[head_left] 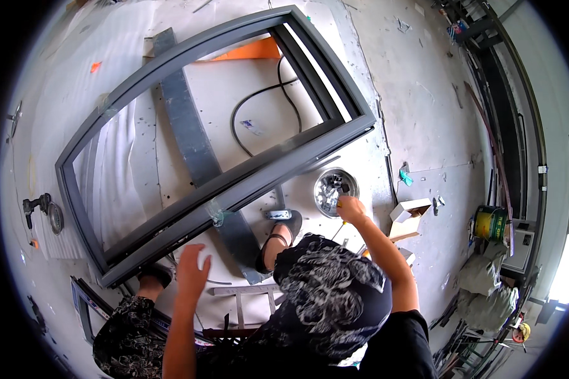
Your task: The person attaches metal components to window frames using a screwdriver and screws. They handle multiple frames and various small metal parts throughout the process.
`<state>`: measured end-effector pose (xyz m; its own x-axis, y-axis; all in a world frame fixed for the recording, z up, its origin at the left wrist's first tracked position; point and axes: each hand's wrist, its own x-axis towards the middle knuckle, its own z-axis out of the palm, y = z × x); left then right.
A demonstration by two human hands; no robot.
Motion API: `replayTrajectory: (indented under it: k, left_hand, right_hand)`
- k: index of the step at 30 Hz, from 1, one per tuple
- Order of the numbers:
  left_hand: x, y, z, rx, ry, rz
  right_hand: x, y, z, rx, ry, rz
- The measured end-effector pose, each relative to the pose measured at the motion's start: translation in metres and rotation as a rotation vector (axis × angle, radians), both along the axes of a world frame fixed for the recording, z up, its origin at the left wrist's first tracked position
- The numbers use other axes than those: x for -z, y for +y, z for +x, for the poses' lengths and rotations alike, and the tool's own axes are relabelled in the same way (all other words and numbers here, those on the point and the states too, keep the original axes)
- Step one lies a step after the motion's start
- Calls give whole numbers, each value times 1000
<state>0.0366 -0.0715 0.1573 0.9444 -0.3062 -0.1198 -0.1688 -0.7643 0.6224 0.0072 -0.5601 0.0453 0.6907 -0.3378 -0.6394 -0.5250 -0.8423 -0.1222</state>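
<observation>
The right hand (pixel 351 209) is at the near-right edge of the metal bowl (pixel 317 196), fingers drawn together and pointing left. A bit of yellow (pixel 339 204) shows at these fingers; whether they grip it, or a part from the bowl, cannot be told. The left hand (pixel 191 270) is raised with fingers parted, and no object is seen in it.

The governing relation: the bowl, with small metal parts (pixel 330 188) inside, lies just far-left of the right fingers. The right hand is clearly the nearer; the left is well apart from it.

The grey frame (pixel 265 175) lies far of both hands, its long axis running from near left to far right. The left hand is nearer to its near rail, around the clear tape (pixel 217 213).

Edges: the bowl stands outside the frame, near of the rail's right end. A shoe (pixel 292 222) bounds the bowl on the near left, an open box (pixel 411 211) on the right. A grey plank (pixel 193 132) crosses under the frame. The widest room for moving is floor to the far right, past the frame's right corner.
</observation>
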Motion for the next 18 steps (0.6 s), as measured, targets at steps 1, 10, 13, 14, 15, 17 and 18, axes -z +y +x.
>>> replayTrajectory:
  k: [1,10,13,14,15,17,18]
  left_hand:
    - [1,-15,-6,13,99,-55]
    - [27,-42,-30,61,434,-61]
    - [28,-39,-26,-11,518,-31]
    - [34,-34,-25,-10,492,-13]
    - [40,-29,-24,-9,465,6]
    - [49,-28,-19,13,460,18]
    - [52,-29,-17,20,437,26]
  right_hand:
    - [9,-4,-1,3,12,4]
    - [76,-26,-6,95,0,-140]
    - [60,-14,3,114,1,-87]
    - [62,-12,2,152,-55,-54]
    - [64,-9,2,190,-110,-21]
    - [61,-2,7,253,-153,-14]
    - [62,-1,12,311,-189,-1]
